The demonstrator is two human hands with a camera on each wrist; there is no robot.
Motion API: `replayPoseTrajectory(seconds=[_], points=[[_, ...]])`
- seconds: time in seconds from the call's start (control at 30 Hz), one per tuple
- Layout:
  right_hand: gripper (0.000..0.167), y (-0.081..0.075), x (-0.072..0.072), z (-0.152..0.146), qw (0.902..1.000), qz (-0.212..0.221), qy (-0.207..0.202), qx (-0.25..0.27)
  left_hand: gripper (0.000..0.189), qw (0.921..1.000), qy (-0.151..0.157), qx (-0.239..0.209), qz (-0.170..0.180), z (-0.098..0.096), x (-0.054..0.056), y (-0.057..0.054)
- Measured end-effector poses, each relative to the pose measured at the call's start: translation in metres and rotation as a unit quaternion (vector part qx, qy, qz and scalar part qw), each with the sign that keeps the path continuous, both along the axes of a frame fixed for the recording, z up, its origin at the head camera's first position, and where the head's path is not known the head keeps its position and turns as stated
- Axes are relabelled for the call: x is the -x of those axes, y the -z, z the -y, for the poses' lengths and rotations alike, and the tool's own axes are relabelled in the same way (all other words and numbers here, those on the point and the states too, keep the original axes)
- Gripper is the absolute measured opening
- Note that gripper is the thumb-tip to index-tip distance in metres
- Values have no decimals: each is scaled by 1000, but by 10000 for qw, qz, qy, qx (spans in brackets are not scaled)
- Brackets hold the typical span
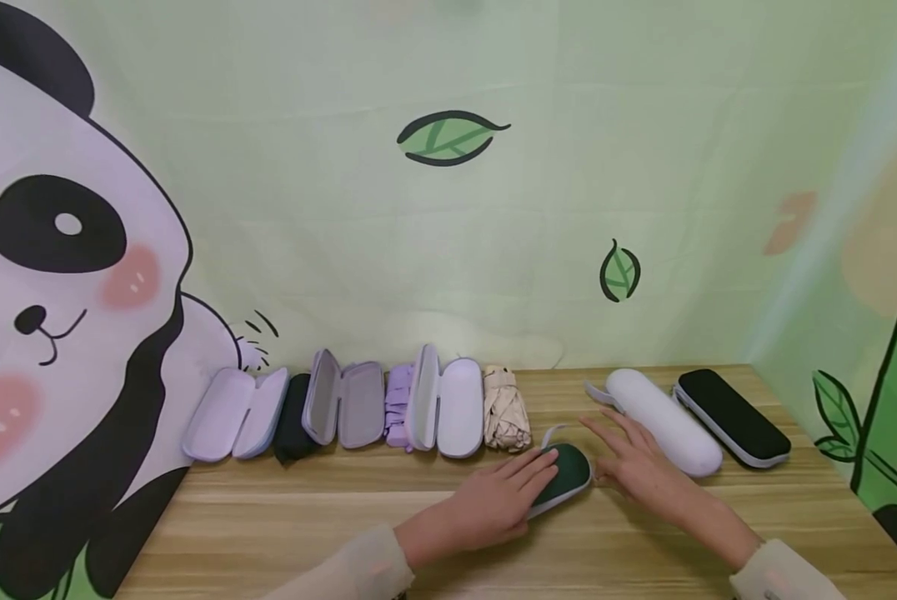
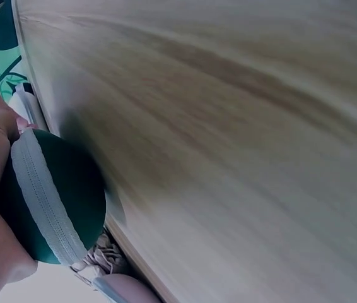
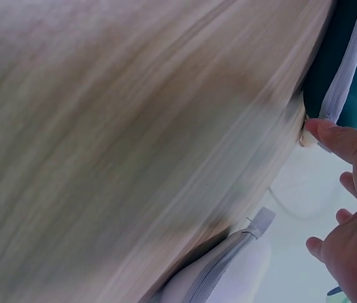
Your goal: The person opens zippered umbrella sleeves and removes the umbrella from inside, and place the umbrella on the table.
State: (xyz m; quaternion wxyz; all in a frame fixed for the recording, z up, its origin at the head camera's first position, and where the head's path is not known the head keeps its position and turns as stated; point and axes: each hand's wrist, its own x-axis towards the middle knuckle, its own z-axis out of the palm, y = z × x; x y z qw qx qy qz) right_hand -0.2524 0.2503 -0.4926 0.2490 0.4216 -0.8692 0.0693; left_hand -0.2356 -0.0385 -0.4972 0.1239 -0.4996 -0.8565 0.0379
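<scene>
The surface is a wooden table [image 1: 268, 533], its light and darker grain streaks running broadly along the back edge. A row of cases and bundles lies near that edge. Starting by the left edge come an open lilac case [image 1: 219, 417], a black bundle [image 1: 293, 421], an open grey-mauve case [image 1: 362, 408], a purple bundle [image 1: 398, 408], an open white case [image 1: 461, 408] and a folded beige bundle [image 1: 506, 408]. Closer to the back right corner, a closed white case [image 1: 666, 427] and a closed black case [image 1: 734, 417] lie slantwise, side by side. A closed green case [image 1: 573, 475] lies farther from the back edge, between the beige bundle and the closed white case.
</scene>
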Motion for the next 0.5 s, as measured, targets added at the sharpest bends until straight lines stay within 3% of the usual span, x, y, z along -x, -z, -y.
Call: replayPoseTrajectory(seconds=[0.2,0.5], points=[[19,-4,-4,-1,9996,213,199,46,83,9999,-102,-53,59,-7,0,-4],[22,-4,-1,-3,9979,442,343,314,74,9972,-691,-215,173,-22,-2,-3]])
